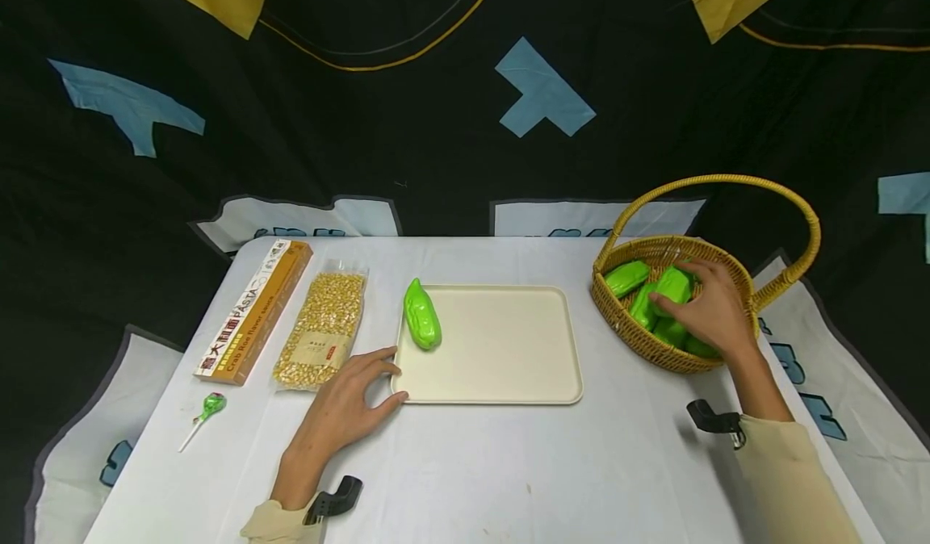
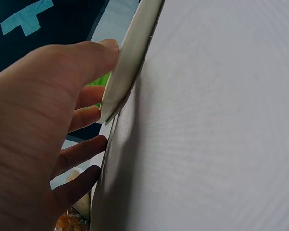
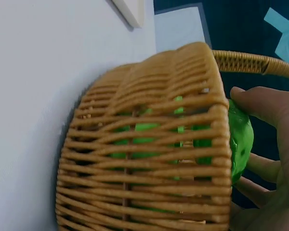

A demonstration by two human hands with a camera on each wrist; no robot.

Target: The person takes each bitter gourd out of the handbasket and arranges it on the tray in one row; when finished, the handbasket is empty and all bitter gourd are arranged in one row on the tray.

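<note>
At the right, my right hand [image 1: 710, 308] reaches into a wicker basket [image 1: 630, 336] and grips a green pepper [image 1: 676, 284] between thumb and fingers. In the right wrist view this pepper shows at the basket's rim, its far side hidden. Other green peppers [image 1: 626, 278] lie below and beside it. My left hand [image 1: 350, 403] rests at the near left corner of a cream tray [image 1: 501, 350], thumb and fingertips at its rim, fingers loosely spread. On the tray's left end lies one green pepper [image 1: 422, 315].
Left of the tray lie a bag of corn kernels [image 1: 330, 306], an orange-brown pasta box [image 1: 256, 314] and a green-wrapped lollipop [image 1: 213, 404]. A tall handle [image 1: 715, 179] arches over the basket, near the right edge of the white table [image 1: 501, 471]. A dark cloth hangs behind.
</note>
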